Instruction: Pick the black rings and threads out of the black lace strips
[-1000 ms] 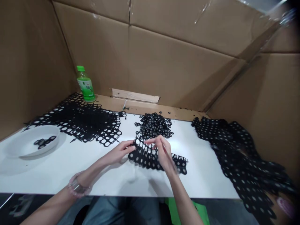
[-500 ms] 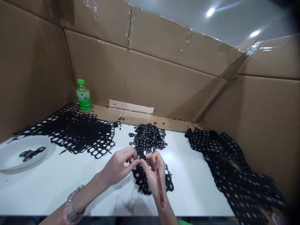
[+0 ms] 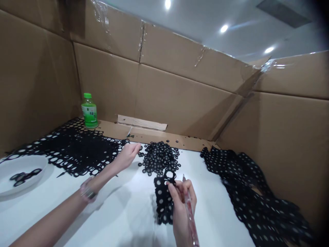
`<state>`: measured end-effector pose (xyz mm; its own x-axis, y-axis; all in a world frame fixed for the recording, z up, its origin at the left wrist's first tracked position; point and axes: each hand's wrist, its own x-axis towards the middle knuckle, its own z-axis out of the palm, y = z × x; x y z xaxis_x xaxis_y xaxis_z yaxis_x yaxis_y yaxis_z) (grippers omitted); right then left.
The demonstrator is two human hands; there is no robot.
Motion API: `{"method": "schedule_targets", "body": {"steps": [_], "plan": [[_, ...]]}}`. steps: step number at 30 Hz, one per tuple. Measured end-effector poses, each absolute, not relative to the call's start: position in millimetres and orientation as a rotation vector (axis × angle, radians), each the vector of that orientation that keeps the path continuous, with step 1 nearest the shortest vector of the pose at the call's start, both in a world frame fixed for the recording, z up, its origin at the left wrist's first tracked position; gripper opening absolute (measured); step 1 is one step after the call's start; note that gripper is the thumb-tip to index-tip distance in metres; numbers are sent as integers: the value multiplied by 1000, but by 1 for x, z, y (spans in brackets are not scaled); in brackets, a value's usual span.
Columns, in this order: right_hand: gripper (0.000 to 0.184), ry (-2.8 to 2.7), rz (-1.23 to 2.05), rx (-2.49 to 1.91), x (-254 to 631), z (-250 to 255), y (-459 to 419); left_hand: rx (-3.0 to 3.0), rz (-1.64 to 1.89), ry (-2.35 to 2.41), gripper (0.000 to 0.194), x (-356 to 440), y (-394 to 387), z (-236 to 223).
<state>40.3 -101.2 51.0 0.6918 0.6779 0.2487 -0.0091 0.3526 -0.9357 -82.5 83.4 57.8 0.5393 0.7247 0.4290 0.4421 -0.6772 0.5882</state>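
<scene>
My left hand (image 3: 131, 152) is closed in a pinch, left of a pile of small black rubber rings (image 3: 160, 156). A small black ring (image 3: 141, 148) shows at its fingertips. Lower down, my right hand (image 3: 183, 197) grips a black rubber sheet with rows of round holes (image 3: 163, 202) between thumb and fingers. The sheet hangs down from the grip, and one hole at its top edge is open. That same hand also holds a slim pen-like tool with a clear reddish handle (image 3: 190, 212), its metal tip pointing up and away.
A white bowl (image 3: 38, 175) with several black pieces stands at left. Behind it lies black lattice of emptied rings (image 3: 102, 161). A green bottle (image 3: 89, 111) stands at the back corner. More perforated black sheets (image 3: 246, 192) lie right. Cardboard walls (image 3: 180, 92) surround the white table (image 3: 213, 206).
My left hand has moved away from the sheet, up and left to beside the ring pile. My right hand has shifted slightly right, still holding sheet and tool. The view has tilted up slightly.
</scene>
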Motion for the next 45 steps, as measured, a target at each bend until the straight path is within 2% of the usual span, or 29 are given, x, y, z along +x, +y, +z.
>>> {"method": "schedule_targets", "body": {"steps": [4, 10, 13, 16, 17, 22, 26, 29, 31, 36, 38, 43, 45], "plan": [[42, -610, 500, -1115, 46, 52, -96, 2540, 748, 894, 33, -33, 113, 47], [44, -468, 529, -1099, 48, 61, -92, 2592, 747, 858, 24, 12, 110, 38], [39, -440, 478, -1095, 48, 68, -88, 2527, 852, 663, 30, -1, 87, 52], [34, -410, 419, -1080, 40, 79, -81, 2212, 915, 212, 43, -26, 51, 70], [34, -398, 420, -1059, 35, 83, -79, 2154, 890, 157, 41, -34, 39, 76], [32, -422, 494, -989, 20, 96, -82, 2001, 902, 293, 27, -70, 5, 110], [36, -799, 555, -1006, 45, 107, -108, 1995, 722, 255, 28, -94, 2, 139], [29, -918, 416, -1160, 66, 119, -129, 2100, 677, 309, 28, -106, -1, 153], [26, -996, 437, -1200, 68, 126, -137, 2192, 649, 338, 27, -109, -2, 157], [39, -1155, 894, -1132, 44, 122, -129, 2334, 479, 338, 24, -107, -3, 151], [42, -1056, 881, -1123, 35, 115, -123, 2372, 454, 328, 22, -105, -4, 145], [42, -923, 675, -1141, 27, 98, -121, 2471, 947, 466, 20, -99, -15, 119], [41, -915, 625, -1190, 26, 90, -123, 2530, 864, 412, 27, -97, -22, 110]]}}
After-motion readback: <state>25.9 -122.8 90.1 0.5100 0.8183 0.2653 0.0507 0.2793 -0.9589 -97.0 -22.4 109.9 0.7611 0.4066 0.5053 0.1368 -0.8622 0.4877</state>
